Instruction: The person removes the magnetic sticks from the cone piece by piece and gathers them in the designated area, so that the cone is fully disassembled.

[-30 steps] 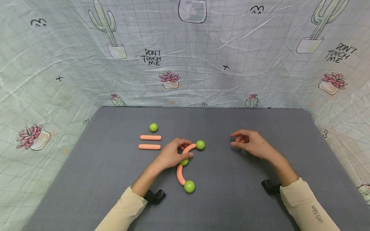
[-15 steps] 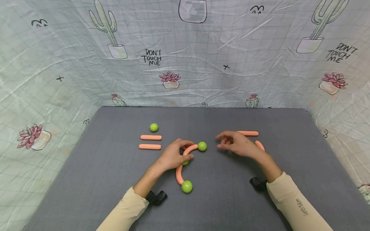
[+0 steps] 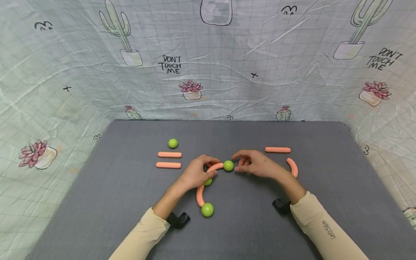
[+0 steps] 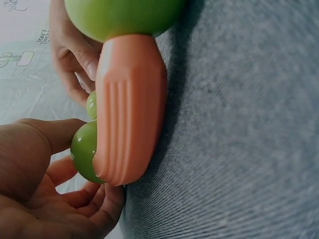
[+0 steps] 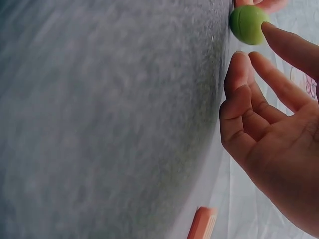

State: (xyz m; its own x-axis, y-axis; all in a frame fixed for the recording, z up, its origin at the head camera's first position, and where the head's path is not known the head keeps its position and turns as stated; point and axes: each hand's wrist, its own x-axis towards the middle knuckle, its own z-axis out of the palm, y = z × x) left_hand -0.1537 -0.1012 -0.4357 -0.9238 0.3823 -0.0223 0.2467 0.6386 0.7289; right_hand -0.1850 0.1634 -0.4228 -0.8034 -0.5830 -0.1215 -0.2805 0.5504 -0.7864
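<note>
A chain of green balls and curved orange sticks lies near the table's middle. Its middle ball is held between the thumb and fingers of my left hand. One curved stick runs from there to the near end ball. Another curved stick, partly covered by the left fingers, leads to the far end ball. My right hand is just right of that end ball, thumb and index finger parted toward it. In the right wrist view the same ball shows beyond the fingertips, with nothing in the hand.
On the grey table, left of the chain, lie two straight orange sticks and a loose green ball. Behind the right forearm are a straight orange stick and a curved one. A printed cloth hangs around the back and sides.
My right hand has moved left to the chain's end ball, uncovering the two orange sticks on the right. The chain's near end has swung slightly left; its far end has shifted slightly right.
</note>
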